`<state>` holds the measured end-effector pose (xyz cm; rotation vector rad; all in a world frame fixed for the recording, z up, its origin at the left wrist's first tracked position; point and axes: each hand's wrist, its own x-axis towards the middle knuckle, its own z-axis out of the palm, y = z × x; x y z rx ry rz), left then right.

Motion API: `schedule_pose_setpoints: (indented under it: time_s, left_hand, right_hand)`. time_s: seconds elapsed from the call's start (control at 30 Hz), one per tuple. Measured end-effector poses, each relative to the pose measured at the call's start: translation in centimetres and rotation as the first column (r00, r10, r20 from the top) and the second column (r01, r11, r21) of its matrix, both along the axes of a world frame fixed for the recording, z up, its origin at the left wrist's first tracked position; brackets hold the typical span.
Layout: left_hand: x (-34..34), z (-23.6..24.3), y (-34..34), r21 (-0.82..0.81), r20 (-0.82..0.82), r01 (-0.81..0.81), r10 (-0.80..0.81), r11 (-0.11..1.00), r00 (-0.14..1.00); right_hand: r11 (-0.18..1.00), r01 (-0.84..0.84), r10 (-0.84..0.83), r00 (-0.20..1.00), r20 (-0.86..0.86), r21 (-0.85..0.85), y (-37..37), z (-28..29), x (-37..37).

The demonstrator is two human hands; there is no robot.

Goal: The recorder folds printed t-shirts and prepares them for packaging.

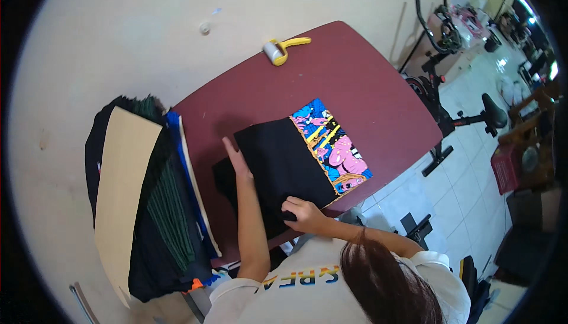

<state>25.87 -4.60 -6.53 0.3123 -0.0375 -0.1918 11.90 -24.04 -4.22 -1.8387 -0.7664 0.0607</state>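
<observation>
A black garment lies spread on the dark red table in front of me. Along its right side runs a colourful cartoon-printed panel in blue, pink and yellow. My left hand is at the garment's left edge, fingers stretched out and the hand turned on its side; part of it may be hidden by the cloth. Close to the table's near edge, my right hand is closed on a bunched bit of the black fabric. A darker fold of cloth lies beneath my left forearm.
A lint roller with a yellow handle lies at the table's far edge, by the wall. To the left stands a pile of dark and green folded clothes, topped by a tan cardboard sheet. An exercise bike is beyond the right side.
</observation>
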Motion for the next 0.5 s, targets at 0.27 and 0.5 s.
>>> schedule_pose_setpoints:
  time_s: [0.27, 0.5]
  left_hand:
    - [0.0, 0.5, 3.4, 0.943, -0.331, 0.307, 0.28, 0.127, 0.901]
    - [0.3, -5.5, 2.6, 1.0, 0.008, 0.003, 0.436, -0.026, 0.9]
  right_hand:
    - [0.944, -0.108, 0.118, 0.993, 0.011, -0.311, 1.1, -4.5, -0.2]
    - [0.95, -0.09, 0.112, 0.992, 0.058, -0.299, -0.7, -5.4, 0.4]
